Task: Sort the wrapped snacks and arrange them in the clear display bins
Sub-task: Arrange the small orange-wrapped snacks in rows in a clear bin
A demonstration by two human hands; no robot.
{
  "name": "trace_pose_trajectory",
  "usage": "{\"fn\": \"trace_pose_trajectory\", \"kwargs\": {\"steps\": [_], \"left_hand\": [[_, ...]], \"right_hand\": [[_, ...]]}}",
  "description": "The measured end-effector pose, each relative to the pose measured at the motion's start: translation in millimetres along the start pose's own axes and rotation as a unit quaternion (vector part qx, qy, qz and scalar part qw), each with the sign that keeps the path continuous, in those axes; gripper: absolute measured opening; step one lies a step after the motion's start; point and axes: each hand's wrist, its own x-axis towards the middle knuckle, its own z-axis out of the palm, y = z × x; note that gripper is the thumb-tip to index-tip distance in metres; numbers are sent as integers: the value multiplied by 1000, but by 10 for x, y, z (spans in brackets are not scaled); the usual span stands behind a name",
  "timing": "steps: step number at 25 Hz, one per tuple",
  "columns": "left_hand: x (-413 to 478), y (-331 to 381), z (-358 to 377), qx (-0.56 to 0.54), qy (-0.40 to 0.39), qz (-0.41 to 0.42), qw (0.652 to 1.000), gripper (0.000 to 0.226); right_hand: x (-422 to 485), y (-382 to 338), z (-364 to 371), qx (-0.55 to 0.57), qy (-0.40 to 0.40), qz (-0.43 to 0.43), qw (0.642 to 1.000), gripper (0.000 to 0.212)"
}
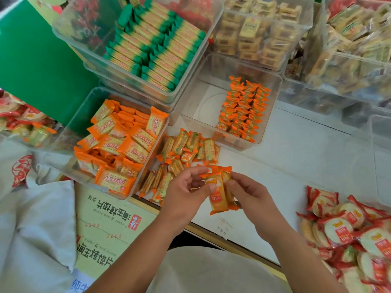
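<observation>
My left hand (186,187) and right hand (249,193) pinch an orange snack pack (219,193) (more lie nearby) above the worktop (296,157).

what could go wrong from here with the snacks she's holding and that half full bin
1. Both hands, left and right, pinch a small stack of orange packs over the white counter; one could slip from the grip.
2. The half-filled bin holds neat rows along one side only, so a careless drop might topple them.
3. Similar orange biscuit packs sit in the neighbouring bin, so a mix-up is possible.
</observation>
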Motion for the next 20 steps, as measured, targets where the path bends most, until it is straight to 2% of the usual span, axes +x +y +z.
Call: {"fn": "trace_pose_trajectory", "kwargs": {"steps": [2, 4, 7, 10, 12, 14, 17, 19, 20], "left_hand": [[-12, -18, 23, -10, 18, -8, 1000, 40], [3, -25, 46, -8, 16, -12, 1000, 38], [162, -201, -37, 11, 7, -26, 1000, 26], [564, -586, -303, 157, 145, -51, 976, 13], [824, -764, -446, 205, 186, -87, 957, 25], [1050, -858, -495, 252, 169, -116, 946, 31], [1205, -867, -515, 291, 149, -124, 937, 20], [1176, -779, -527, 251, 134, -128, 950, 16], [1103, -690, -503, 196, 109, -131, 966, 13]], "right_hand": [[4, 2, 27, -1, -14, 3, 1000, 22], [19, -2, 62, -9, -9, -2, 1000, 30], [88, 36, 53, -8, 56, 20, 998, 35], [153, 54, 10, 13, 108, 46, 993, 33], [168, 33, 6, 29, 118, 43, 992, 30], [161, -10, 25, 39, 117, 33, 992, 27], [169, -43, 26, 47, 126, 29, 991, 27], [185, -55, 8, 45, 138, 31, 989, 26], [188, -61, -8, 45, 143, 33, 988, 26]]}}
